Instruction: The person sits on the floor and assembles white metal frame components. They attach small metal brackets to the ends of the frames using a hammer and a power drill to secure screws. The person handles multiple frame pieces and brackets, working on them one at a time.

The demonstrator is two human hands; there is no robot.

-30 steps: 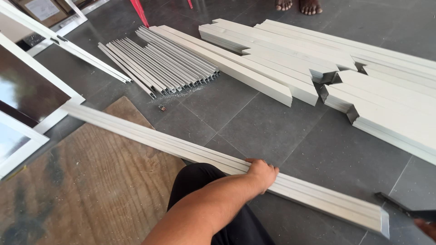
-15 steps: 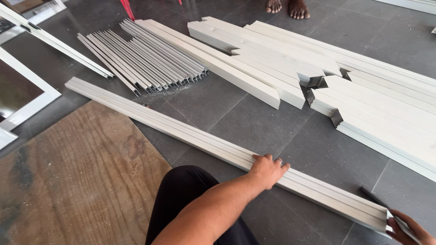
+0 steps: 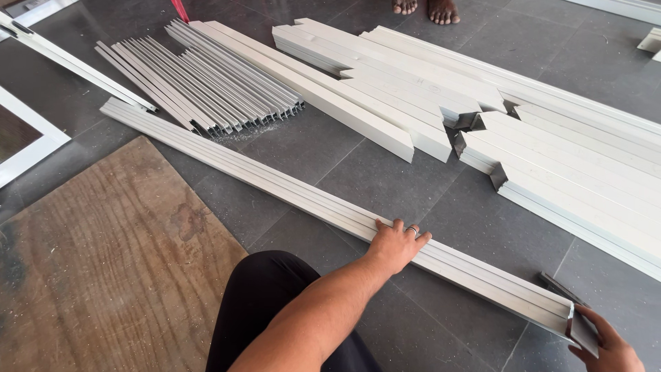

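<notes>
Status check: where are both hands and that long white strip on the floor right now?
Left hand flat on long white aluminium profile. Right hand at its cut end, touching a small dark tool. Profile lies on grey tiled floor; nothing across it.

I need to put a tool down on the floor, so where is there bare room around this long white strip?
Bare grey tiles lie between the long white metal strip and the stacked white bars. The brown wooden board is free too. It is crowded toward the bundle of thin grey rails and near the right hand.
</notes>
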